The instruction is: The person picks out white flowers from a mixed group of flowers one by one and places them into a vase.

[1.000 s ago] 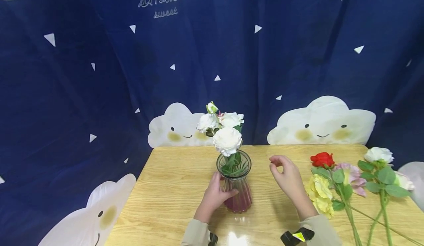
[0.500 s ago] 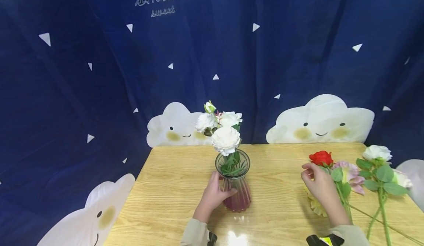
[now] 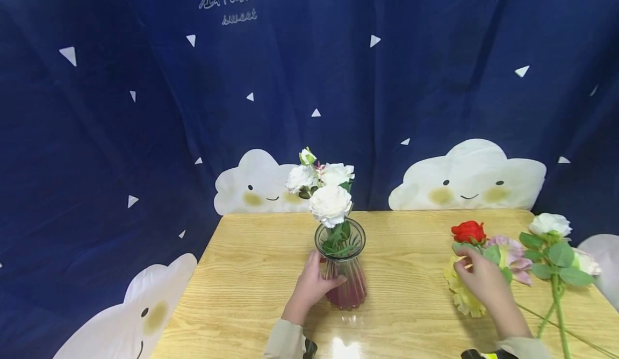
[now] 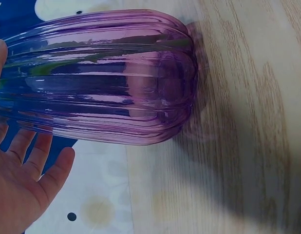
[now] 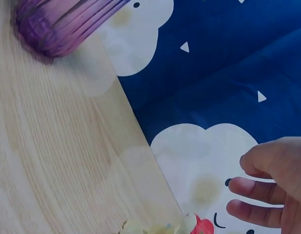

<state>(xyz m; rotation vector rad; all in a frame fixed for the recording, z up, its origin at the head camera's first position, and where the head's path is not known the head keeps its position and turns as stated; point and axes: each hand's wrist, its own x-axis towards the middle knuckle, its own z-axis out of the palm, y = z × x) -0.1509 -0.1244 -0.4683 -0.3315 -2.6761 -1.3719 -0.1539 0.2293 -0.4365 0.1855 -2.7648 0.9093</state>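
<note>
A ribbed glass vase [image 3: 349,290], greenish at the rim and pink-purple below, stands upright on the wooden table. White artificial roses [image 3: 331,205] rise from its mouth. My left hand [image 3: 309,288] holds the vase's left side, thumb across the front and fingers toward the back. The left wrist view shows the fingers of that hand [image 4: 28,180] next to the ribbed glass. Over at the right, my right hand [image 3: 486,286] is above a yellow artificial flower [image 3: 466,299], fingers loosely bent and nothing held. It hides part of the stems.
Behind the yellow flower lie a red rose [image 3: 469,231] and a pale purple flower [image 3: 510,251]. Further right is a stem with white roses [image 3: 551,223] and green leaves. A dark blue curtain [image 3: 314,69] with clouds hangs behind the table [image 3: 242,273].
My right hand has moved right from beside the vase to over the yellow flower, coming slightly nearer to me in the last half second. The left hand and vase have stayed in place.
</note>
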